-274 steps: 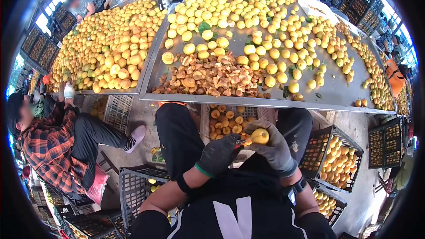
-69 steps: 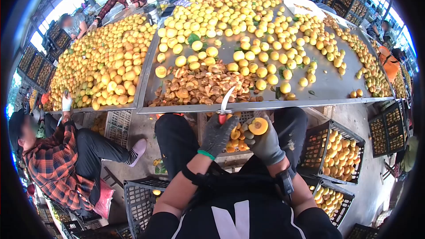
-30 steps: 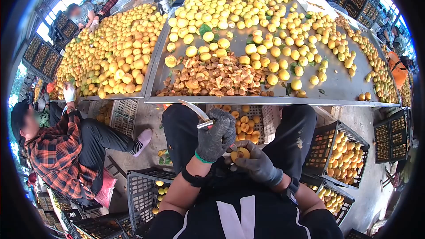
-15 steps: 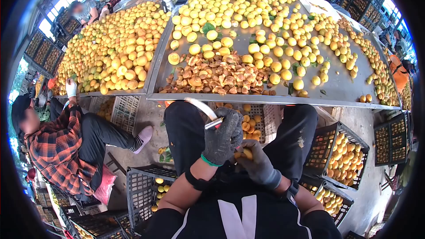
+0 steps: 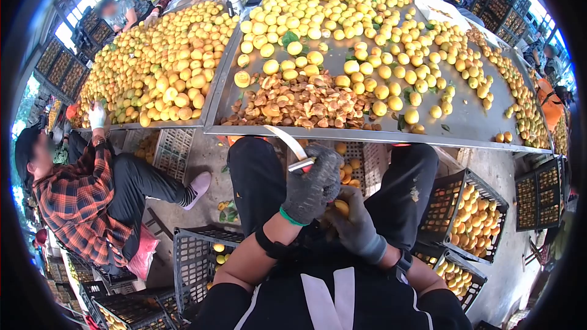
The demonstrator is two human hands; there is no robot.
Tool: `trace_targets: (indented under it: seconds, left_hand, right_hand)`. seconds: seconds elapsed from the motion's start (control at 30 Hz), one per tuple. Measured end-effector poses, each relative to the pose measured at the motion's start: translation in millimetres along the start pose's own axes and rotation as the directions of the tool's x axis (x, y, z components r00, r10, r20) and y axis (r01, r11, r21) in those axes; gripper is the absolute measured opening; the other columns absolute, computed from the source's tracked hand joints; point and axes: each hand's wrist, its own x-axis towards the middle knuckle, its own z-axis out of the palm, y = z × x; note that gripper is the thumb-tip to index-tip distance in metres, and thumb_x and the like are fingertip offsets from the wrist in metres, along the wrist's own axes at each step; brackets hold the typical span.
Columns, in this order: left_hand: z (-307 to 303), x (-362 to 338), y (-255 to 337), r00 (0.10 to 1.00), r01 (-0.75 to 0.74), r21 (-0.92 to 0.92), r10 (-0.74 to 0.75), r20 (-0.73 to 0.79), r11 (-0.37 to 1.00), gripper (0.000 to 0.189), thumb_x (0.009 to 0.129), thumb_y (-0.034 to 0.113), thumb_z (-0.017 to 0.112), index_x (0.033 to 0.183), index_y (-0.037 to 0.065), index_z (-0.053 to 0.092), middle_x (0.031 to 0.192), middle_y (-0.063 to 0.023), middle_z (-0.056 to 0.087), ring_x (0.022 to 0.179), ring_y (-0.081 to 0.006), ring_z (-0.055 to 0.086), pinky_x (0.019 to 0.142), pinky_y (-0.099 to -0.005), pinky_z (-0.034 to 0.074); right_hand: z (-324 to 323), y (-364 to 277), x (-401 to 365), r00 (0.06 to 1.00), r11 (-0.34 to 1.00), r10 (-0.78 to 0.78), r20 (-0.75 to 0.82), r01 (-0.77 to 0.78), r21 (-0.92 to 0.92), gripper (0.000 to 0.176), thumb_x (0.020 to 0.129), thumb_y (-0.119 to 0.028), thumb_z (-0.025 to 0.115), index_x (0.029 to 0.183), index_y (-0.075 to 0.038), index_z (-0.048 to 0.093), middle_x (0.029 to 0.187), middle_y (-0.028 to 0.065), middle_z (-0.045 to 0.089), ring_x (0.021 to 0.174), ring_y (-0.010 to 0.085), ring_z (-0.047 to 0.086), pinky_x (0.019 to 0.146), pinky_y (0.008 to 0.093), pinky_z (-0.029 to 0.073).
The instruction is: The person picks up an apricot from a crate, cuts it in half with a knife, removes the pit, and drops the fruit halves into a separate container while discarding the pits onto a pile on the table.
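Note:
My left hand, in a dark grey work glove, is closed around the handle of a curved knife. Its pale blade points up and left, close to the table edge. In my right hand, also gloved in grey, is a small yellow-orange fruit, partly covered by the fingers. Both hands are close together above my lap, the fruit lying between them. Ahead of them, a heap of orange-brown fruit pieces lies along the near edge of the metal table.
Whole yellow fruits cover much of the table, with a second pile at left. Black crates of fruit stand right; another crate stands lower left. A person in a plaid shirt sits left; others work around the tables.
My left hand and the knife have shifted slightly right and up. My right hand has turned a little around the fruit and risen slightly.

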Motion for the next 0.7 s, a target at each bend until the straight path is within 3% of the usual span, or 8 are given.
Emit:
trace_targets:
  seconds: [0.03,0.1,0.23,0.3,0.43,0.53,0.63,0.7]
  left_hand:
    - [0.5,-0.5,3.8,0.998,-0.030,-0.012,0.030,0.048,0.999,0.010,0.095,0.017,0.054,0.094,0.007,0.055,0.057,0.0020,0.041,0.040,-0.0071,0.037,0.035,-0.0222,0.030]
    - [0.4,-0.5,6.0,0.998,0.013,-0.037,-0.011,0.057,0.999,0.010,0.095,0.018,0.054,0.093,0.008,0.054,0.057,0.0022,0.040,0.040,-0.0071,0.036,0.035,-0.0219,0.029]
    - [2.8,1.3,9.3,0.992,0.081,-0.089,-0.071,0.106,0.993,0.012,0.095,0.020,0.053,0.091,0.009,0.054,0.058,0.0032,0.040,0.039,-0.0066,0.034,0.035,-0.0211,0.028]
    - [1.2,7.6,6.1,0.993,0.097,-0.087,-0.091,0.074,0.991,0.013,0.095,0.021,0.053,0.090,0.010,0.054,0.058,0.0039,0.039,0.039,-0.0061,0.034,0.035,-0.0208,0.028]
    - [-3.9,17.7,-0.9,0.977,0.211,-0.160,-0.210,0.026,0.964,0.017,0.094,0.026,0.056,0.087,0.010,0.055,0.057,0.0058,0.039,0.039,-0.0050,0.033,0.035,-0.0201,0.026]
    - [-12.6,25.5,-13.8,0.965,0.257,-0.244,-0.261,0.017,0.935,0.019,0.093,0.027,0.058,0.085,0.010,0.055,0.056,0.0063,0.039,0.040,-0.0046,0.033,0.034,-0.0199,0.025]
    - [-16.7,31.0,-17.0,0.976,0.204,-0.224,-0.214,-0.022,0.953,0.020,0.093,0.028,0.058,0.082,0.012,0.054,0.056,0.0070,0.038,0.040,-0.0045,0.033,0.035,-0.0203,0.025]
    - [-19.7,37.3,-13.8,0.983,0.176,-0.203,-0.184,-0.019,0.963,0.019,0.093,0.029,0.058,0.082,0.014,0.053,0.056,0.0072,0.038,0.041,-0.0045,0.033,0.036,-0.0205,0.026]
  right_hand:
    - [-1.2,4.2,-0.3,1.000,1.000,-0.001,-0.001,0.001,-0.002,0.029,0.092,-0.003,0.050,0.116,-0.006,0.035,0.082,0.0078,0.056,0.058,0.0117,0.057,0.050,0.0246,0.049]
    - [-5.0,21.5,0.1,0.951,0.949,-0.302,0.065,0.306,-0.069,0.031,0.092,-0.002,0.049,0.118,-0.005,0.034,0.082,0.0083,0.056,0.056,0.0110,0.056,0.050,0.0246,0.047]
    - [-7.5,34.2,4.5,0.858,0.859,-0.503,0.101,0.509,-0.048,0.031,0.091,-0.003,0.051,0.118,-0.004,0.035,0.081,0.0091,0.056,0.055,0.0115,0.055,0.049,0.0248,0.045]
    - [-10.4,35.2,8.0,0.782,0.759,-0.618,0.082,0.620,-0.200,0.028,0.089,-0.004,0.056,0.113,-0.004,0.041,0.082,0.0119,0.056,0.060,0.0197,0.058,0.053,0.0293,0.047]
    - [-15.8,43.8,15.4,0.749,0.709,-0.658,0.079,0.651,-0.273,0.025,0.087,-0.006,0.060,0.108,-0.005,0.046,0.088,0.0152,0.056,0.069,0.0287,0.060,0.060,0.0338,0.048]
    - [-24.4,40.9,20.4,0.684,0.551,-0.698,0.209,0.701,-0.453,0.029,0.084,-0.009,0.065,0.106,-0.004,0.047,0.093,0.0172,0.056,0.077,0.0336,0.060,0.066,0.0373,0.049]
    - [-23.7,43.0,16.7,0.728,0.634,-0.665,0.169,0.669,-0.388,0.028,0.087,-0.016,0.065,0.106,-0.005,0.047,0.097,0.0145,0.058,0.078,0.0266,0.062,0.067,0.0341,0.050]
    - [-21.1,31.3,9.3,0.954,0.954,-0.298,0.033,0.296,0.054,0.025,0.092,-0.025,0.060,0.104,-0.006,0.048,0.100,0.0118,0.059,0.081,0.0196,0.062,0.068,0.0296,0.051]
